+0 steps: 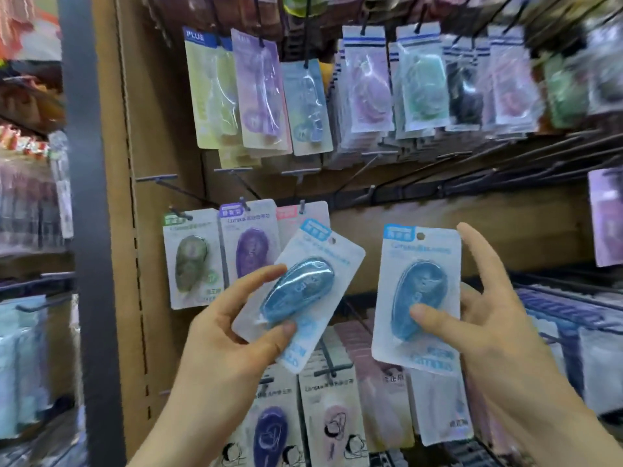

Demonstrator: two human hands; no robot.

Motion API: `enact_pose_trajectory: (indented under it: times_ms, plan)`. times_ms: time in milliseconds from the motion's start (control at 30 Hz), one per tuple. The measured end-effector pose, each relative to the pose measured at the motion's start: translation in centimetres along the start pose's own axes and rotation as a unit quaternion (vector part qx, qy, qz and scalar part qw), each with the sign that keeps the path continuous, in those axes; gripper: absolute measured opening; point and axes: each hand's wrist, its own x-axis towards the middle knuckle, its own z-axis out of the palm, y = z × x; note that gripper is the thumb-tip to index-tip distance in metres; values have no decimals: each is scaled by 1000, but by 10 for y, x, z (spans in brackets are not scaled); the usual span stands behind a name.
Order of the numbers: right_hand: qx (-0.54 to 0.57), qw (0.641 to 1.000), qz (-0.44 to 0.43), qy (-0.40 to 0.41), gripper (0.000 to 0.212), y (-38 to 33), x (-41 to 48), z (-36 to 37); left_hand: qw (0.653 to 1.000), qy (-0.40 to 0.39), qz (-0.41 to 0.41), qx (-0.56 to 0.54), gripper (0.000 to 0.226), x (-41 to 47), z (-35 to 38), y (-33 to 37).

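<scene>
The left hand [232, 335] grips a tilted white card pack with a blue oval correction tape [303, 284] under clear plastic. Its thumb lies on the low end of the blister, and the top of the card leans to the right. The right hand [485, 318] pinches a second, upright white card pack with the same blue tape [419, 291]. Its thumb presses on the blister and its index finger stands straight up beside the right edge of the card. The two packs are near each other but apart. Just behind the left hand, a green tape pack [190, 261] and a purple tape pack [251, 251] hang on a brown board [151, 129]. Higher above both hands hangs a row of pale packs [371, 89], which is blurred.
</scene>
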Motion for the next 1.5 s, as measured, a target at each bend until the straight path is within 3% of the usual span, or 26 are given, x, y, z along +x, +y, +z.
enact_pose_trajectory:
  times_ms: [67, 333, 633, 833, 967, 1267, 1367, 1433, 1500]
  plan:
    - [-27, 1000, -7, -3, 92, -4, 11, -3, 1000, -22, 6, 8, 61, 5, 5, -2]
    - [-38, 999, -12, -20, 93, -18, 72, 7, 997, 13, 56, 50, 70, 8, 20, -5]
    - [-84, 996, -7, -44, 84, -16, 100, 13, 998, 28, 53, 18, 52, 13, 21, 2]
    - [-133, 989, -39, -44, 50, -5, 99, 7, 999, 10, 45, 19, 57, 12, 27, 7]
    - [-168, 984, -31, -52, 63, 3, 112, 9, 999, 8, 44, 19, 52, 14, 27, 4]
    - [-310, 948, -32, -61, 54, 17, 133, 15, 997, 22, 53, 51, 45, 16, 41, 8]
    - [-384, 921, -68, -4, 48, 10, 121, 15, 992, 26, 79, 99, 39, 17, 42, 4]
    - [-337, 936, -81, 61, 48, 1, 99, 11, 983, 40, 120, 136, 43, 17, 45, 3]
    - [-175, 984, -24, -13, 50, -10, 74, 11, 973, 53, 153, 165, 41, 19, 49, 3]
